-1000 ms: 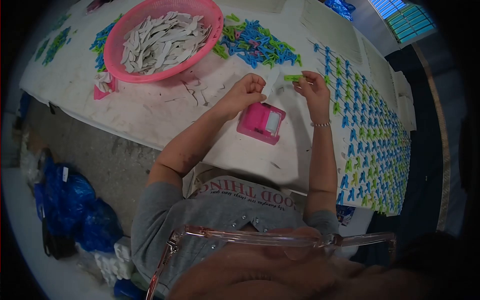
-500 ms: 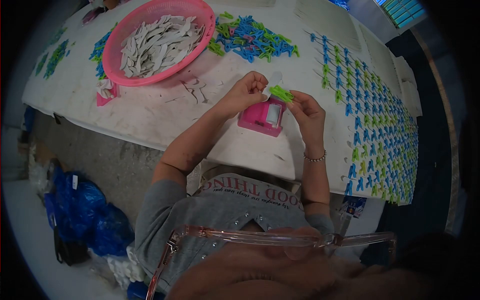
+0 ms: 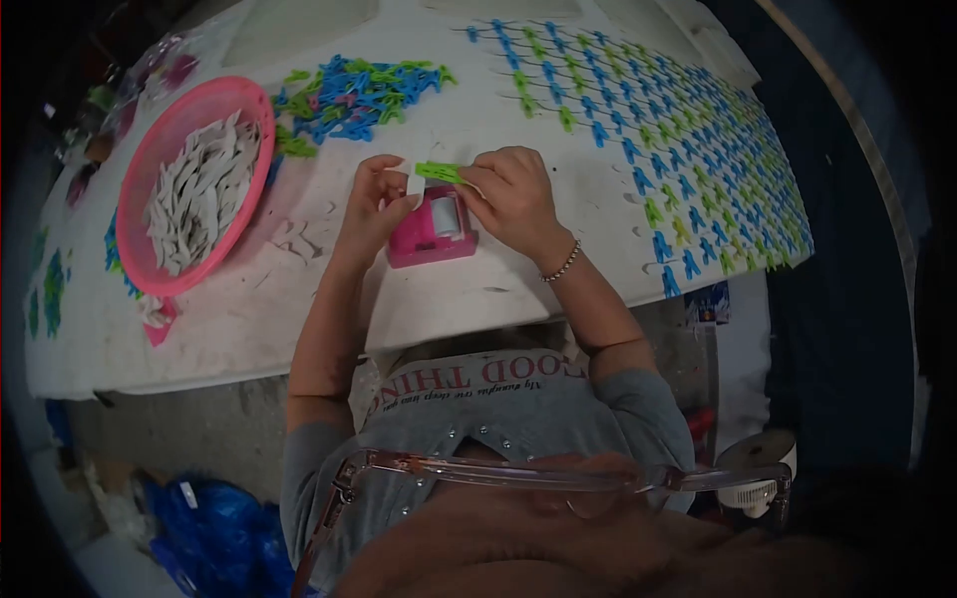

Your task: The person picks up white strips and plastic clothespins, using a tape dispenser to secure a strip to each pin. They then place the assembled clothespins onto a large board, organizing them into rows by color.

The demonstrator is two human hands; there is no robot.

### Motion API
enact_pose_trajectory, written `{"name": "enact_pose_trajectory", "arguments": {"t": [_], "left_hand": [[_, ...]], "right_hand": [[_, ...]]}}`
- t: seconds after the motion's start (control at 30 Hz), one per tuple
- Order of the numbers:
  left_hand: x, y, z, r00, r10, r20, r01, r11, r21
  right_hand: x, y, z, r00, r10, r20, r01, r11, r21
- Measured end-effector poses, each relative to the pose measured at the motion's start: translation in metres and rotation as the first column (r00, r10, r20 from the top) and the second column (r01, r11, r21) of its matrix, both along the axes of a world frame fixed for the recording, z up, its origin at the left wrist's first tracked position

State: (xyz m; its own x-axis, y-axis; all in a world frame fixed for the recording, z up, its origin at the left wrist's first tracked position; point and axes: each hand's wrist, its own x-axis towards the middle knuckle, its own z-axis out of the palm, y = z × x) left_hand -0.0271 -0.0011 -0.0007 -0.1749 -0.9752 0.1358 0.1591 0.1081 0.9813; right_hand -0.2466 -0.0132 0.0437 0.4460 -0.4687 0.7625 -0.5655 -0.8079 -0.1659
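Note:
My left hand (image 3: 374, 204) pinches a small pale strip (image 3: 416, 186) between thumb and finger. From the other side, my right hand (image 3: 513, 194) grips a bright green clothespin (image 3: 439, 172) by its handle end. The jaws of the clothespin point left and overlap the top of the strip. Both hands are raised over a pink tape dispenser (image 3: 419, 249), which sits near the table's front edge with a pale roll (image 3: 446, 216) in it.
At left stands a pink basket (image 3: 130, 234) of grey-white strips (image 3: 199, 189). Behind it lies a heap of blue and green clothespins (image 3: 364, 95). Rows of clothespins with thin strips (image 3: 648, 130) cover the table's right side. Blue plastic bags (image 3: 224, 533) lie on the floor.
My view has swung, so the table's contents sit further left in the picture. The clothespin has turned from slanting to nearly level, still in my right hand.

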Motion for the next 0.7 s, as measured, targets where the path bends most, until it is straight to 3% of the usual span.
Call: {"name": "enact_pose_trajectory", "arguments": {"t": [0.07,0.13,0.17,0.27,0.3,0.37,0.57,0.7], "left_hand": [[-0.003,-0.001,0.003,0.984,0.153,0.093,-0.137,0.978,-0.158],[0.003,-0.004,0.002,0.98,0.188,0.062,-0.177,0.973,-0.147],[0.006,-0.006,0.001,0.969,0.246,0.029,-0.241,0.962,-0.129],[0.011,-0.008,0.0,0.967,0.253,0.002,-0.251,0.96,-0.125],[0.01,-0.008,0.0,0.967,0.255,0.0,-0.253,0.959,-0.124],[0.008,-0.008,-0.002,0.972,0.236,0.002,-0.234,0.964,-0.125],[0.013,-0.012,-0.006,0.957,0.291,-0.011,-0.29,0.95,-0.117],[0.016,-0.012,-0.003,0.948,0.319,0.006,-0.317,0.942,-0.114]], "right_hand": [[-0.018,-0.003,-0.002,0.993,-0.117,0.015,0.117,0.993,0.018],[-0.041,-0.01,-0.013,0.978,-0.208,0.028,0.207,0.977,0.043],[-0.062,-0.017,-0.023,0.934,-0.356,0.017,0.354,0.931,0.086],[-0.115,-0.026,-0.039,0.755,-0.653,-0.056,0.64,0.717,0.277],[-0.129,-0.03,-0.044,0.756,-0.652,-0.057,0.639,0.718,0.276],[-0.151,-0.036,-0.053,0.536,-0.828,-0.164,0.835,0.492,0.247],[-0.167,-0.046,-0.066,0.387,-0.896,-0.219,0.919,0.355,0.171],[-0.168,-0.05,-0.069,0.399,-0.886,-0.235,0.913,0.361,0.189]]}}
